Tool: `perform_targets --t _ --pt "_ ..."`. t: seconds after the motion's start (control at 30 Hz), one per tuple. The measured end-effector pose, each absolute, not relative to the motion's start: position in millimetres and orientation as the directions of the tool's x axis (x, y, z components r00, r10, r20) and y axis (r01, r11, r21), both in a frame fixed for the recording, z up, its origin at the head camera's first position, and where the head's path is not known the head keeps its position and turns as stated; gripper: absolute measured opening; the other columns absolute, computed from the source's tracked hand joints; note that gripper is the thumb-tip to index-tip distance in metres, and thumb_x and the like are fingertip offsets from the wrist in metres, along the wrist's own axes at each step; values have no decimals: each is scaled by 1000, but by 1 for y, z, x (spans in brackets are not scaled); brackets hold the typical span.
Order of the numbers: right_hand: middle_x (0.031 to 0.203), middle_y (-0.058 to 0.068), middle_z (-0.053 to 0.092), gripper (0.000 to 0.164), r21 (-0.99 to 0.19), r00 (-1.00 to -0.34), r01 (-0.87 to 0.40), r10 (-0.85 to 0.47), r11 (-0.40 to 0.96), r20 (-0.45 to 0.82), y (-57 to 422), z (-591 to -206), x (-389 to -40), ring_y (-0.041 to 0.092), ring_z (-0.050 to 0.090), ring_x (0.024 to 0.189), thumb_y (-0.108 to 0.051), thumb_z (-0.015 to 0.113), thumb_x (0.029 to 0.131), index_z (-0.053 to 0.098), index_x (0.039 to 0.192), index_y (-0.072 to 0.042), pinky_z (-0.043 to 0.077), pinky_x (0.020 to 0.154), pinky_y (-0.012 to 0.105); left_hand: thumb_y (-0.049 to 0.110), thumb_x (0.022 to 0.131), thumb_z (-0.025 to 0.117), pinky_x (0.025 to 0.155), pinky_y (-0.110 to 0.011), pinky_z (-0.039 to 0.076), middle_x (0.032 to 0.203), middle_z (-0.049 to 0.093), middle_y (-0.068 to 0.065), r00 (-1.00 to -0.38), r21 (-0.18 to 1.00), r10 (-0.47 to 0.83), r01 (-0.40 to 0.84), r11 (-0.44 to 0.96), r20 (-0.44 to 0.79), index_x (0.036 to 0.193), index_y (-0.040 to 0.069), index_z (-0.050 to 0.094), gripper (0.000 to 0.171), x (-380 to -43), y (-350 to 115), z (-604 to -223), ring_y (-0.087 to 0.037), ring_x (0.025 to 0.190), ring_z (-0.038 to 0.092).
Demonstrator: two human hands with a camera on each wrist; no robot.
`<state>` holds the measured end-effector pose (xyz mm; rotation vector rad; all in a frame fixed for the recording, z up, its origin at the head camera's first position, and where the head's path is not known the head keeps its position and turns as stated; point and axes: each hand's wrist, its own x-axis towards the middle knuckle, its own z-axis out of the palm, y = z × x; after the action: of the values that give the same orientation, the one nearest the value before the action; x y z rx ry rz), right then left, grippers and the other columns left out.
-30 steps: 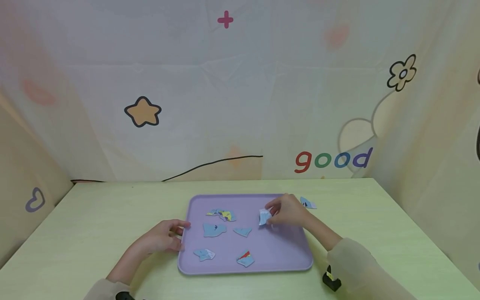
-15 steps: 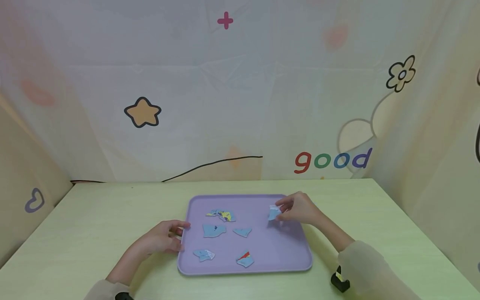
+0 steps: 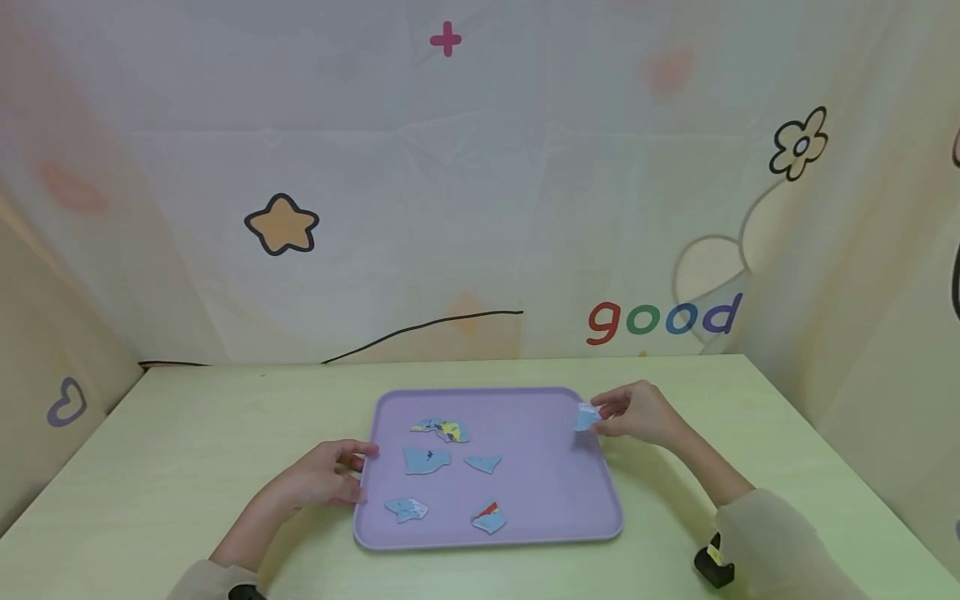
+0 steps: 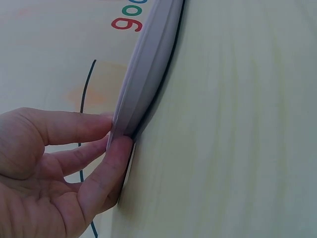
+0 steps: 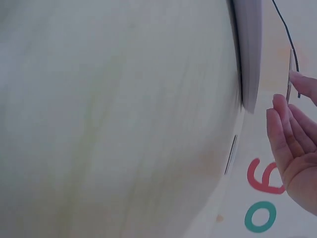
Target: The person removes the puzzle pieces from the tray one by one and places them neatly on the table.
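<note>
Looks like a curtained-off tabletop booth tbh: pale wood-look table (image 3: 247, 417) boxed in on three sides by cartoon-print fabric (image 3: 480, 192), with a star (image 3: 282, 225), flower (image 3: 799, 144) and rainbow "good" lettering (image 3: 664, 321). Home or studio, can't tell.

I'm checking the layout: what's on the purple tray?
Flat blue pieces lie on the purple tray, some marked yellow, red or white. The right hand pinches another piece over the tray's right edge, hiding some rim. Whatever lies beneath the pieces is covered.

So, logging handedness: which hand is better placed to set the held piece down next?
Probably the right hand: it pinches the piece near the right side of the tray, while the left hand touches its left side.
</note>
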<state>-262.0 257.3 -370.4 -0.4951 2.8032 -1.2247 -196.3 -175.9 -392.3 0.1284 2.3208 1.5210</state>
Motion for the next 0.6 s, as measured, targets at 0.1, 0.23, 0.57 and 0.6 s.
perform_targets --t 0.1,0.23,0.57,0.6 --pt "80 10 67 43 -720 -951 -267 -295 641 90 268 -371 -261 16 62 73 -14 78 68 65 102 8 50 58 23 -12 69 65 69 -33 53 99 46 -15 -927 904 285 -112 412 -244 124 -7 47 58 -196 -176 -392 -21 78 51" --pt "80 8 67 43 -703 -959 -244 -275 668 72 281 -372 -259 15 61 73 -16 78 68 65 102 7 50 58 23 -12 69 65 69 -33 54 100 47 -16 -928 903 281 -113 414 -245 124 -7 47 58 -195 -176 -391 -21 78 52" --pt "81 9 66 43 -691 -973 -159 -230 705 -10 299 -372 -255 14 59 72 -14 78 69 64 102 9 49 56 22 -12 69 65 69 -33 53 99 47 -16 -928 900 281 -108 422 -243 124 -7 47 58 -194 -176 -389 -21 78 51" --pt "81 9 66 43 -688 -974 -152 -227 710 -19 300 -372 -255 14 59 72 -14 78 69 64 102 9 48 56 22 -12 69 65 69 -32 53 99 47 -15 -929 900 276 -114 420 -246 124 -7 47 58 -195 -175 -390 -21 78 51"
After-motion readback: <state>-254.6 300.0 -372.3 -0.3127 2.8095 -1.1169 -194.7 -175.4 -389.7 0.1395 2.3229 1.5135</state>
